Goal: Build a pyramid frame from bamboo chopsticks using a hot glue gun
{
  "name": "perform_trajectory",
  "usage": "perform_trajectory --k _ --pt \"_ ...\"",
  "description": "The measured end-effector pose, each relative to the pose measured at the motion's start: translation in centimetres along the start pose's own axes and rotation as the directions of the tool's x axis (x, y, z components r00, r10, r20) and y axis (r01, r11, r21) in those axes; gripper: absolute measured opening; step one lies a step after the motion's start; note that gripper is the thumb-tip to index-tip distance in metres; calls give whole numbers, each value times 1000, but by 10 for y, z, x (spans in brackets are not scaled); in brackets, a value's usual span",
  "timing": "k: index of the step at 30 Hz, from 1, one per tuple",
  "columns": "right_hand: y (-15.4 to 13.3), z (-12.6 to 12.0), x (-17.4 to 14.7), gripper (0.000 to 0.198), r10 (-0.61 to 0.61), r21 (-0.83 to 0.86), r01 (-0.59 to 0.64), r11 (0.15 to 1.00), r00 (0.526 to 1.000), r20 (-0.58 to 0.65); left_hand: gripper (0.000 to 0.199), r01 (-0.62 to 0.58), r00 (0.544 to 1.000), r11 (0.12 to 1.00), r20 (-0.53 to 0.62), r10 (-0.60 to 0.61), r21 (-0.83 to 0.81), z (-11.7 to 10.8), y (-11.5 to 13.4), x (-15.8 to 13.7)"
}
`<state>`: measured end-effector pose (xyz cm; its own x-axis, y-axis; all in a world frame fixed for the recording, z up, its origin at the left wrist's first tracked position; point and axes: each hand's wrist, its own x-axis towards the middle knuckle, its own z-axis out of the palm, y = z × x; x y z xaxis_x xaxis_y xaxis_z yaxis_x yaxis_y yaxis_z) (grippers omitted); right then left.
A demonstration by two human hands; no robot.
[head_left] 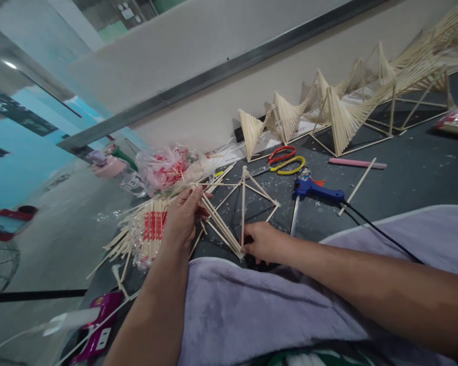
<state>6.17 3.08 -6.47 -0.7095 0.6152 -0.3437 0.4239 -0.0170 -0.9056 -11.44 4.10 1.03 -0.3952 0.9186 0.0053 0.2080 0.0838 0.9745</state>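
Observation:
A small frame of thin wooden sticks [243, 203] stands on the dark table in front of me, several sticks side by side along its left lower edge. My left hand [187, 211] pinches the upper left end of those sticks between thumb and fingers. At the frame's near corner, my right hand [261, 241] has its fingers closed on the stick ends; its fingertips are partly hidden. Right of the frame lies a blue glue gun [318, 190] with its cord running off to the right. Scissors [286, 161] with red and yellow handles lie behind the frame.
Finished twisted stick models [343, 122] line the wall side. Packed and loose sticks [152, 223] lie at left, by a plastic bag [168, 168] and a bottle [112, 170]. A pink glue stick [356, 163] is at right. A purple power strip [99, 325] sits near left. Lilac cloth [252, 305] covers the front.

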Motion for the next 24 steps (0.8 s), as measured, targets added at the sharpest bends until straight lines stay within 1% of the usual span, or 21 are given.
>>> perform_trajectory --k 2,6,10,12,14,17,20,23,24 --pt "0 0 0 13 -2 7 2 1000 1000 8 35 -10 1000 1000 4 10 2 0 0 0" --pt "-2 -4 0 13 -11 78 6 997 998 65 35 -11 1000 1000 11 11 8 -1 -1 1" --pt "-2 -4 -1 12 -14 42 13 999 1000 24 35 -29 999 1000 30 29 -1 -3 -3 2" --pt "0 -3 -2 12 -31 46 30 999 999 23 36 -48 998 999 49 48 -11 -4 -5 2" --pt "2 -3 -3 11 -59 83 55 995 997 40 38 -51 996 999 72 52 -14 -5 -8 2" --pt "5 -4 -4 12 -95 153 88 984 995 41 44 -18 995 1000 94 17 11 -10 -6 3" --pt "2 -6 -6 18 -108 237 116 965 993 -45 51 -45 997 999 68 43 29 -26 5 3" --pt "-2 -9 -10 25 -92 279 143 950 978 -188 48 -119 993 992 0 119 37 -54 22 2" --pt "-4 -11 -11 24 -82 276 146 950 970 -230 47 -114 993 992 -25 116 60 -65 26 3"
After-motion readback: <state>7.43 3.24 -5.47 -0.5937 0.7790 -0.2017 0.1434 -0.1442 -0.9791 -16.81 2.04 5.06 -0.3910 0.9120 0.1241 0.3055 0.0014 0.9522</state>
